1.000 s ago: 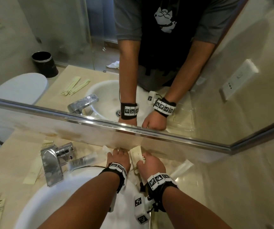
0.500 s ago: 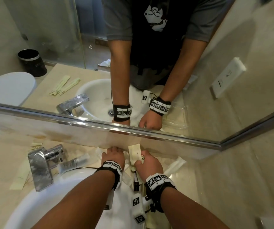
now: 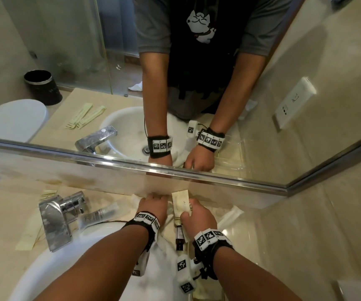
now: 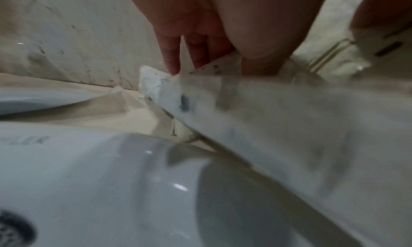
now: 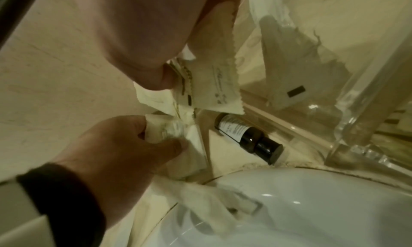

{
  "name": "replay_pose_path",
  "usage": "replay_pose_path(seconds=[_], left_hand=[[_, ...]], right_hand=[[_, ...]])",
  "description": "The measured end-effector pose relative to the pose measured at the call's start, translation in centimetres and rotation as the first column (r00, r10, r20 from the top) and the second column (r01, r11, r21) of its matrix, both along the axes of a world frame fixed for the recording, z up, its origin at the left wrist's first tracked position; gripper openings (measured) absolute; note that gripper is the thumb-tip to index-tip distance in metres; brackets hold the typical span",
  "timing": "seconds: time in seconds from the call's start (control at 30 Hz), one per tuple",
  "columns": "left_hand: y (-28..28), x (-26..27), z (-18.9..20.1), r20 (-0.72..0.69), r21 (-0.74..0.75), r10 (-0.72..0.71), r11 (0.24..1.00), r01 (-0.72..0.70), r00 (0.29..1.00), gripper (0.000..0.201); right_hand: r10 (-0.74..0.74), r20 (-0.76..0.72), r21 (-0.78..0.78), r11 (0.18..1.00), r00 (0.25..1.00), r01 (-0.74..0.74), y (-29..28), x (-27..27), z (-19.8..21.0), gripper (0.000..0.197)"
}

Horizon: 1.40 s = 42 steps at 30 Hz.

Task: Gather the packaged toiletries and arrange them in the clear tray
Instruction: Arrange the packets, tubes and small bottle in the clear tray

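Your right hand (image 3: 198, 216) pinched flat cream paper sachets (image 3: 180, 202); your left hand (image 3: 153, 206) gripped a white plastic-wrapped packet (image 5: 178, 132) behind the white ceramic basin (image 3: 101, 263).

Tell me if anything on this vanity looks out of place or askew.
The toiletries are scattered rather than in the clear tray. A small dark bottle lies on its side by the basin rim, a clear tube lies by the faucet, and paper sachets are strewn around. Both hands, left hand and right hand, hold sachets.
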<state>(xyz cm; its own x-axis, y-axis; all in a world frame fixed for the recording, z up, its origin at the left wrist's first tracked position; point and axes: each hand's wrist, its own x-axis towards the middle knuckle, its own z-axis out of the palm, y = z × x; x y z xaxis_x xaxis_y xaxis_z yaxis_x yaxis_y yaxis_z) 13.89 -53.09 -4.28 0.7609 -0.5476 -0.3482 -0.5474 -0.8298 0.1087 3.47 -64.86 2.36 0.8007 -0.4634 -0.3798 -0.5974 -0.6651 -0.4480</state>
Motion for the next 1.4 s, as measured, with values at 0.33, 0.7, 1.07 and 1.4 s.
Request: replay_pose_path(seconds=[0.33,0.7,1.07,1.4], left_hand=[[-0.2,0.0,3.7,-0.166,-0.365,0.092,0.919,-0.148,0.982,0.046],[1.5,-3.0,8.2,-0.334,-0.504,0.223,0.779,-0.373,0.916,0.041],[1.5,-6.8,12.7,-0.569,-0.676,0.098,0.51,-0.532,0.816,0.015],[2.5,-9.3,14.5,-0.549,-0.674,0.078,0.548,-0.496,0.832,0.011]], right_hand=[[-0.09,0.046,0.031,0.996,0.995,0.089,-0.8,-1.7,1.2,0.037],[-0.272,0.084,0.096,0.96,0.958,0.264,-1.7,-5.1,3.8,0.032],[-0.194,0.18,0.44,0.893,0.964,0.097,0.9,-8.3,5.7,0.02],[-0.253,0.258,0.497,0.862,0.932,0.097,1.9,-10.3,7.2,0.013]])
